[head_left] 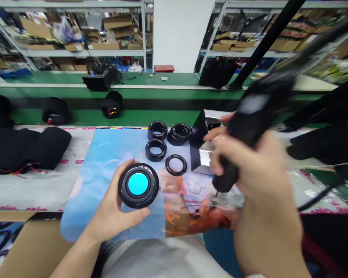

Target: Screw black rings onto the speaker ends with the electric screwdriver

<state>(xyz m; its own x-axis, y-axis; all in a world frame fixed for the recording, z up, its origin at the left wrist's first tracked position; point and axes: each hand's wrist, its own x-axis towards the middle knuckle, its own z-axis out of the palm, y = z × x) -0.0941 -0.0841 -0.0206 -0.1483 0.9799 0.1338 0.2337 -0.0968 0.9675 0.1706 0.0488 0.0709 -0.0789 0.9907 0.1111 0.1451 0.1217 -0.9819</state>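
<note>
My left hand holds a round black lens unit with a bright cyan centre, face up, just above the printed mat. My right hand grips a black electric screwdriver, tilted, with its tip pointing down at the mat to the right of the lens unit. The screwdriver is blurred. A cable runs up from its top end toward the upper right.
Black rings lie on the mat behind the lens unit: three thick ones and a flat ring. A metal box stands beside them. Black fabric parts lie at left. A green conveyor and shelves of cartons lie beyond.
</note>
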